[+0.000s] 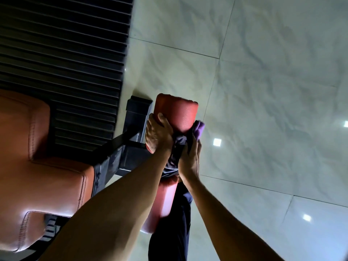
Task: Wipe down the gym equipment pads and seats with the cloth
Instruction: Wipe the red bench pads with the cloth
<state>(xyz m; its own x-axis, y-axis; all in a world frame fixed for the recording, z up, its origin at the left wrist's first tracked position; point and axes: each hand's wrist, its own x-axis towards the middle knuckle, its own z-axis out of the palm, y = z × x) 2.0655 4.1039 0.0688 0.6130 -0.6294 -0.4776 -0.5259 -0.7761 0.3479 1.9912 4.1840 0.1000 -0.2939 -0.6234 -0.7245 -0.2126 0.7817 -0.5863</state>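
Roller pad (177, 112) held in 2 hands, 1 cloth (199, 128).
L hand (159, 135) curls round pad's left side; R hand (190, 160) bunches cloth vs its right side. Frame (131, 153) + seat (37, 166) crowd the left; open floor (263, 91) on the right. 2 red pad lengths show.

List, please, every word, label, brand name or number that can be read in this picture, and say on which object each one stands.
No text can be read.
The red roller pad, the purple cloth, the orange seat and the floor tiles show no writing.
Faint marks on the black frame are too blurred to tell whether they are writing.
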